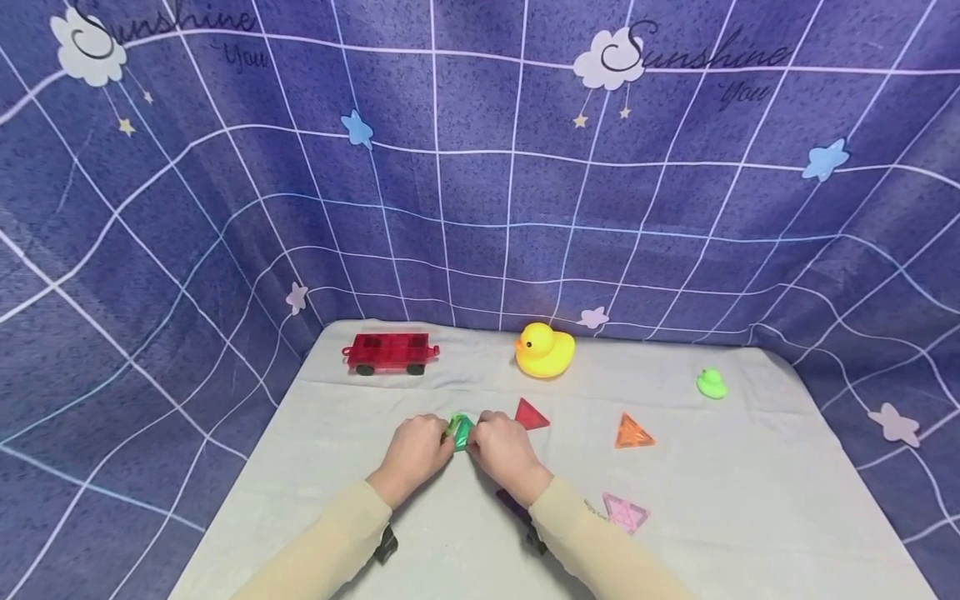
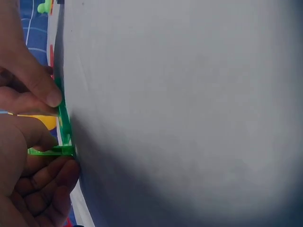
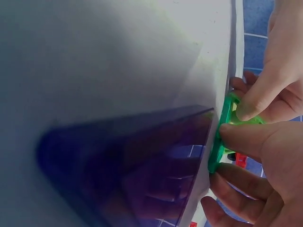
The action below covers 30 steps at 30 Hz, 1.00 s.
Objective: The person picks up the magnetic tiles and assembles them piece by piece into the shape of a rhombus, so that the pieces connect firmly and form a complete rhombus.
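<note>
Dark green tile (image 3: 218,147) and light green tile (image 2: 56,151) meet at angle, lower centre of head view; right hand (image 1: 506,448) pinches dark one, left hand (image 1: 417,450) pinches light one; red triangle (image 1: 529,415) beside right hand, yellow duck (image 1: 545,352) above it, red wagon (image 1: 389,352) left of centre

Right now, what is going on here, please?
A person's left hand pinches a light-green translucent plastic piece, and the right hand pinches a darker green translucent plastic piece. The two meet, or nearly meet, at an angle. A red triangular plastic tile lies near the right hand, and a yellow toy duck sits farther back.
</note>
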Each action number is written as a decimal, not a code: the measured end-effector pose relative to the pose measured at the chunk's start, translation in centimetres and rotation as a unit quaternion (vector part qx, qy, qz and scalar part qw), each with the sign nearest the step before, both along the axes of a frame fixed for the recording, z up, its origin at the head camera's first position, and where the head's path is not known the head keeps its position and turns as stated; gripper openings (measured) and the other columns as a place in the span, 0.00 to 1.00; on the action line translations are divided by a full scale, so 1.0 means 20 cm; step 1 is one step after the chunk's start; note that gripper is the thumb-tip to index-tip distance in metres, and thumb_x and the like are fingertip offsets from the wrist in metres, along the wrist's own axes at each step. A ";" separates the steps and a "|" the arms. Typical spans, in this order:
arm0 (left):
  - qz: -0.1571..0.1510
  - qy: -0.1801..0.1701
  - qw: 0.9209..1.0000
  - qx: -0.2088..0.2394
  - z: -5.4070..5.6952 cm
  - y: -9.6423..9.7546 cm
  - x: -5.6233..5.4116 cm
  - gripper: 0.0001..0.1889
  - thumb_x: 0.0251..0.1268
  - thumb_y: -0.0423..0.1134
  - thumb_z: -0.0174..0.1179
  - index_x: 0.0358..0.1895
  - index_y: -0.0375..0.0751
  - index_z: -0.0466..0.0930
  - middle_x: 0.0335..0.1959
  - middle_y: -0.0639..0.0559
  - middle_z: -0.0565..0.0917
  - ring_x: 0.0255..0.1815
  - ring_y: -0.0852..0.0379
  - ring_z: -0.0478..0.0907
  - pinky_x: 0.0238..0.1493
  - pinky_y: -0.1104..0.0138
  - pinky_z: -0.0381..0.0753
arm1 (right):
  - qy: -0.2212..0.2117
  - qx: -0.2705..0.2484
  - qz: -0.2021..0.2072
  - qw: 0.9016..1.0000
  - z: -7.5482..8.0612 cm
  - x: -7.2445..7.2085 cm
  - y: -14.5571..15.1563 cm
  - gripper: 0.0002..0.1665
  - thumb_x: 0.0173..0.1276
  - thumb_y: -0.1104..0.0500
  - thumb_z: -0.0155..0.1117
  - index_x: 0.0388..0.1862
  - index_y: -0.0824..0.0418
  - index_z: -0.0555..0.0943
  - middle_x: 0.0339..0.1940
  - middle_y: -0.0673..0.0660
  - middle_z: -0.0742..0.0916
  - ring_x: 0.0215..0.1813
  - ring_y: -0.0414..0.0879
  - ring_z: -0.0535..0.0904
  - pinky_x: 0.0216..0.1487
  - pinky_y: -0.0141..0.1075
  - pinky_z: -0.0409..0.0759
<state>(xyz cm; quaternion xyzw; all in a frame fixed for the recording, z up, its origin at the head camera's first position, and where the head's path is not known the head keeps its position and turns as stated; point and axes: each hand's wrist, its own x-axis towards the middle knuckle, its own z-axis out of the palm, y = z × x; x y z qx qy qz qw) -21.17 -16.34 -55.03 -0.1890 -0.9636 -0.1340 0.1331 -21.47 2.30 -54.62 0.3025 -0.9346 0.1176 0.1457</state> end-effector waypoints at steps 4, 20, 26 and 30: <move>-0.001 0.004 1.000 0.000 0.00 0.01 0.01 0.20 0.59 0.36 0.71 0.17 0.52 0.69 0.15 0.58 0.69 0.17 0.58 0.68 0.23 0.59 0.72 | 0.003 -0.003 -0.002 1.000 0.01 0.01 0.00 0.09 0.60 0.59 0.80 0.23 0.49 0.90 0.23 0.48 0.79 0.28 0.45 0.79 0.25 0.37 0.77; -0.003 0.008 1.000 0.024 -0.01 0.02 0.03 0.20 0.59 0.37 0.73 0.18 0.53 0.70 0.15 0.61 0.67 0.17 0.60 0.65 0.22 0.61 0.69 | 0.000 -0.011 -0.001 1.000 0.01 0.01 0.00 0.09 0.60 0.60 0.79 0.22 0.49 0.90 0.22 0.48 0.78 0.27 0.45 0.78 0.24 0.37 0.76; -0.001 -0.004 0.999 0.040 -0.01 0.02 0.04 0.16 0.60 0.36 0.73 0.22 0.50 0.73 0.17 0.60 0.70 0.18 0.60 0.68 0.23 0.61 0.71 | 0.000 -0.014 0.001 1.000 0.01 0.01 0.00 0.09 0.59 0.61 0.79 0.23 0.49 0.91 0.22 0.48 0.79 0.27 0.45 0.78 0.25 0.37 0.76; 0.005 -0.025 0.998 0.055 -0.02 0.02 0.04 0.14 0.61 0.35 0.72 0.26 0.47 0.74 0.19 0.59 0.71 0.20 0.60 0.69 0.25 0.61 0.71 | 0.002 -0.016 0.003 1.000 0.01 0.01 0.01 0.08 0.60 0.61 0.79 0.23 0.49 0.91 0.23 0.47 0.80 0.28 0.45 0.78 0.25 0.36 0.77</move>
